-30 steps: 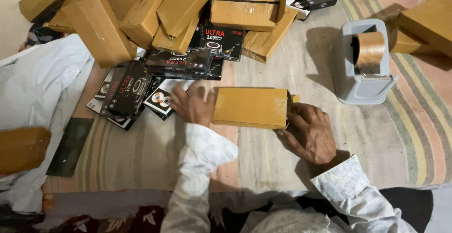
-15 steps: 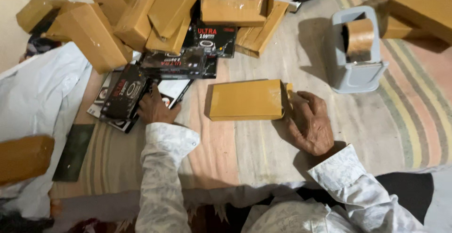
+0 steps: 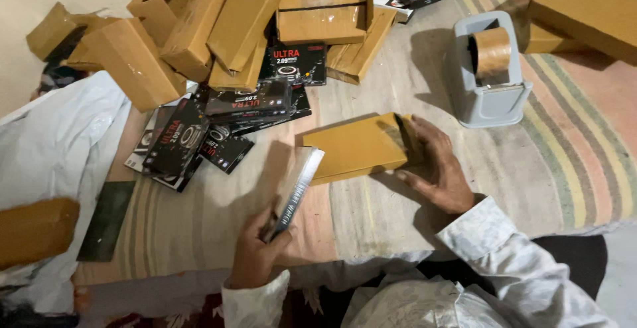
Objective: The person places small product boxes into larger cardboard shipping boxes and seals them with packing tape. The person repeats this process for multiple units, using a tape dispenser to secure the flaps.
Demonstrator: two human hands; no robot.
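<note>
Down low, the left hand [image 3: 255, 255] has its grip closed around a thin black box [image 3: 294, 192], held on edge. The flat brown box [image 3: 355, 147] lies at about 1 o'clock from that hand, just beside the black box's top end. The right hand [image 3: 438, 169] rests at 3 o'clock of the brown box, its grip loosely clasping that end. At 1 o'clock stands one grey tape holder [image 3: 488, 96] with one brown tape roll [image 3: 492, 51] in it. Many brown boxes [image 3: 199, 29] are piled at 11 o'clock, too many to count surely.
</note>
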